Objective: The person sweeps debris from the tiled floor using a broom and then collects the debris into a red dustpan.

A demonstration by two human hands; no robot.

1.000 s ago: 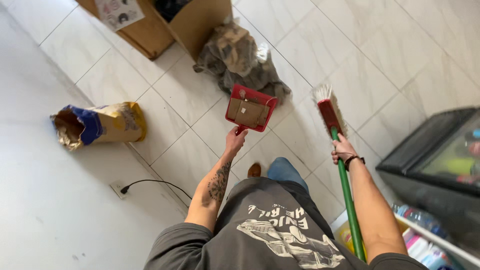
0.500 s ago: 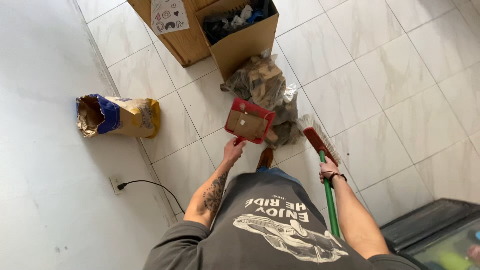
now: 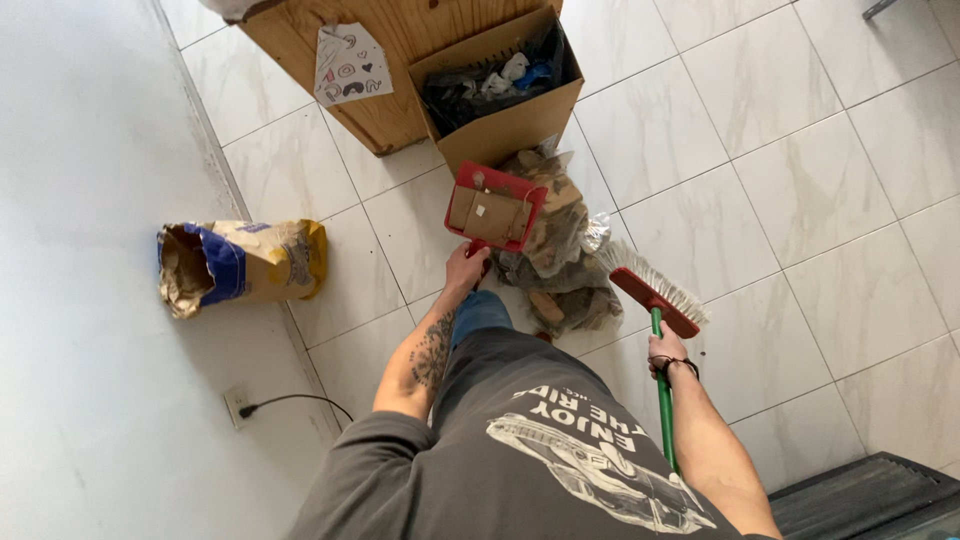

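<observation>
My left hand (image 3: 466, 268) grips the handle of a red dustpan (image 3: 495, 208) that carries flat pieces of cardboard, held above the tiled floor close to an open cardboard box (image 3: 505, 118). My right hand (image 3: 668, 352) holds the green stick of a broom (image 3: 660, 395); its red head with white bristles (image 3: 655, 290) points away from me. Between the dustpan and the broom lies a heap of brown paper and clear plastic scraps (image 3: 560, 260) on the floor.
The cardboard box holds dark bags and rubbish and stands against a wooden crate (image 3: 340, 75) with a paper sheet on it. A torn paper sack (image 3: 235, 262) lies by the white wall. A wall socket with a black cable (image 3: 285, 402) is at the lower left. A dark mat (image 3: 870, 495) is at the lower right.
The view has moved toward the box and crate. The dustpan is now nearer the open box. The broom head sits right of the scrap heap.
</observation>
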